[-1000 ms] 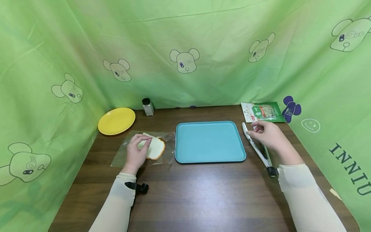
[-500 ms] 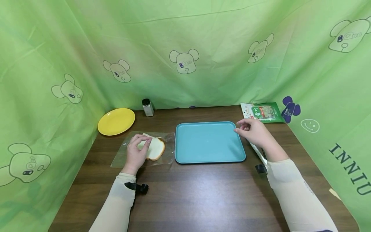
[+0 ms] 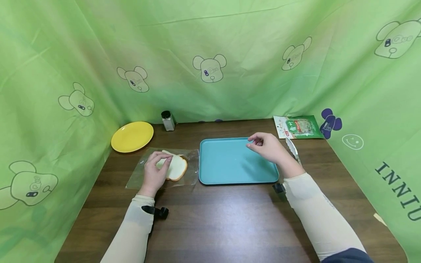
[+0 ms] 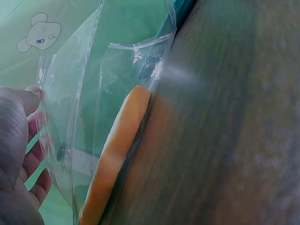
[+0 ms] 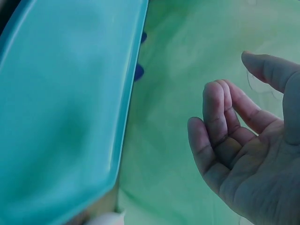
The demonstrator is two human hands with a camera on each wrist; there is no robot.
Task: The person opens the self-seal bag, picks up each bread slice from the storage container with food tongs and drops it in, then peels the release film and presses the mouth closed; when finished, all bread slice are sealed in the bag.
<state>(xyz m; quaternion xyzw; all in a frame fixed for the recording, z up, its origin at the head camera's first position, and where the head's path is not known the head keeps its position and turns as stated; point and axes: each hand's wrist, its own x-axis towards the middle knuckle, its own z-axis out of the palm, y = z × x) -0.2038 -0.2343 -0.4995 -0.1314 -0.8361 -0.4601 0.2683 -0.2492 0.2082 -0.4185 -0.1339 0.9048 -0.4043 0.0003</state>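
A slice of white bread (image 3: 177, 168) with a brown crust lies in a clear plastic bag (image 3: 193, 166) left of the blue tray (image 3: 227, 160). My left hand (image 3: 154, 176) pinches the bag's upper film between thumb and fingers above the bread. In the left wrist view the film (image 4: 58, 117) stands lifted away from the bread, whose crust (image 4: 119, 154) faces the camera. Over the tray's right part hovers my right hand (image 3: 268, 148), fingers loosely bent and holding nothing. White-tipped tongs (image 3: 292, 147) lie right of the tray, partly hidden by my right forearm.
A yellow plate (image 3: 132, 137) sits at the back left, with a black-capped shaker (image 3: 168, 121) beside it. At the back right lies a green and white food packet (image 3: 299, 126). A green printed curtain (image 3: 210, 98) hangs round the wooden table (image 3: 213, 223).
My right hand has moved left from above the tongs to above the tray. The tongs have stayed on the table. My left hand keeps its place on the bag.
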